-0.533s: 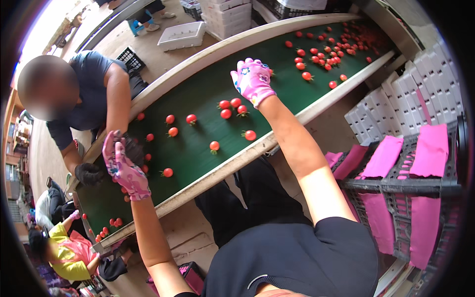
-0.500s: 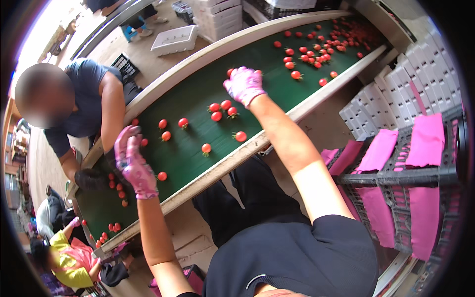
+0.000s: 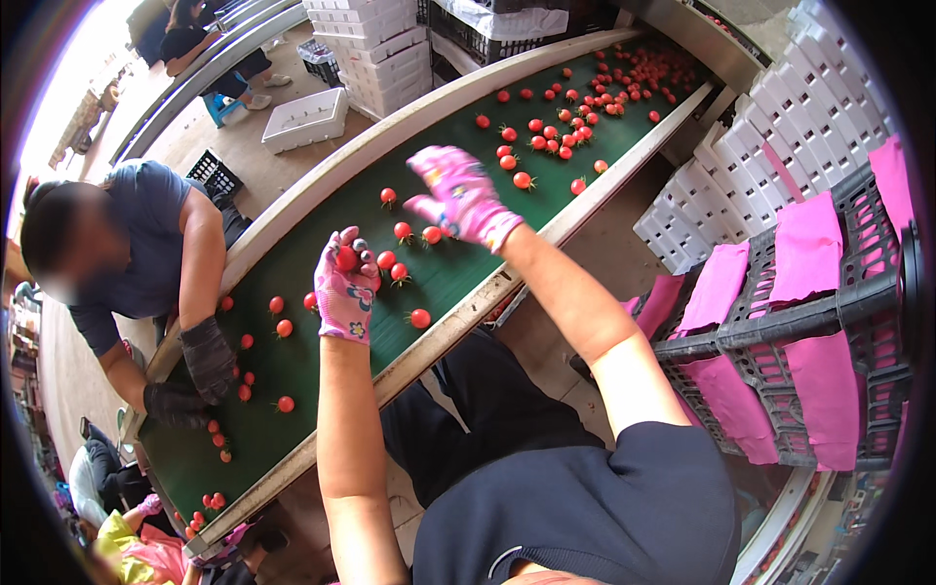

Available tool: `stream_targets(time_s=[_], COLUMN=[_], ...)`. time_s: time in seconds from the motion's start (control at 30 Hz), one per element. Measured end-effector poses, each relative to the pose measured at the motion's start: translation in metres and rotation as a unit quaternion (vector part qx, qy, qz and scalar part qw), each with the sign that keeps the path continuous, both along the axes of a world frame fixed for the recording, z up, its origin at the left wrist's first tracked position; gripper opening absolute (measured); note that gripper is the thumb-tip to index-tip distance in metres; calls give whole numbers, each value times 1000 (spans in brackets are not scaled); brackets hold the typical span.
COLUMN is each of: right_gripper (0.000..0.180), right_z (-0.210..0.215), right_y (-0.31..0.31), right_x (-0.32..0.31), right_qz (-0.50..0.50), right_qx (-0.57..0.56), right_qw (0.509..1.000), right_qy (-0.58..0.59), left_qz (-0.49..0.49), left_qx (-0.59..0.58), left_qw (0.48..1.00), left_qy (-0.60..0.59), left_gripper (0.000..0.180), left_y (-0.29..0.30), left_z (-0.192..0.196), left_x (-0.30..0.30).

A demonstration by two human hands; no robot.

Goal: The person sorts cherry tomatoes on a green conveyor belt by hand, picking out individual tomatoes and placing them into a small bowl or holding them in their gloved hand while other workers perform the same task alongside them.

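Probably picking: gripping a tomato (image 3: 346,259) in left hand (image 3: 345,300), holding right hand (image 3: 464,199) wide near far conveyor edge (image 3: 370,151); needing gentle closing.

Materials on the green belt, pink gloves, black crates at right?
Green belt: likely rubber or PVC; flat, smooth, dull sheen.
Pink gloves: probably knit fabric, flower-printed, mostly matte, with snug cuffs; any coating can't be told.
Black crates: probably moulded plastic, given the regular slotted walls and thick rims.
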State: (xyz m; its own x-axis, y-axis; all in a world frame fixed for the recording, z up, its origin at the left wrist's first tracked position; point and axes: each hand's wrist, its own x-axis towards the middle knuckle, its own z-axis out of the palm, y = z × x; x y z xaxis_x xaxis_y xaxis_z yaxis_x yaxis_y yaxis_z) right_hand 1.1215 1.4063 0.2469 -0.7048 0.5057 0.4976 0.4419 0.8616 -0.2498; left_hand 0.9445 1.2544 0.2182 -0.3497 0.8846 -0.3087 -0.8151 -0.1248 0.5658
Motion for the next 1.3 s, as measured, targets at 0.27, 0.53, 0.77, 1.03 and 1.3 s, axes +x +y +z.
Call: stream_targets(time_s=[0.27, 0.53, 0.77, 1.03, 1.3], right_gripper=[48, 27, 18, 21, 29], right_z=[-20, -32, -41, -153, -156], right_y=[17, 151, 116, 21, -28], right_x=[30, 59, 83, 254, 201], right_qz=[216, -373, -171, -503, -236], right_qx=[-286, -110, -68, -136, -483], right_qw=[934, 891, 951, 782, 817], right_qy=[-11, -234, 247, 342, 206], left_qz=[-27, -14, -16, -27, 8], left_qx=[1, 11, -26, 4, -12], left_qw=[1000, 1000, 1000, 1000, 1000], left_qy=[-2, -7, -5, -13, 5], left_gripper=[27, 26, 23, 20, 24], left_y=[0, 9, 13, 11, -2], left_z=[13, 20, 19, 15, 10], left_x=[6, 4, 2, 8, -8])
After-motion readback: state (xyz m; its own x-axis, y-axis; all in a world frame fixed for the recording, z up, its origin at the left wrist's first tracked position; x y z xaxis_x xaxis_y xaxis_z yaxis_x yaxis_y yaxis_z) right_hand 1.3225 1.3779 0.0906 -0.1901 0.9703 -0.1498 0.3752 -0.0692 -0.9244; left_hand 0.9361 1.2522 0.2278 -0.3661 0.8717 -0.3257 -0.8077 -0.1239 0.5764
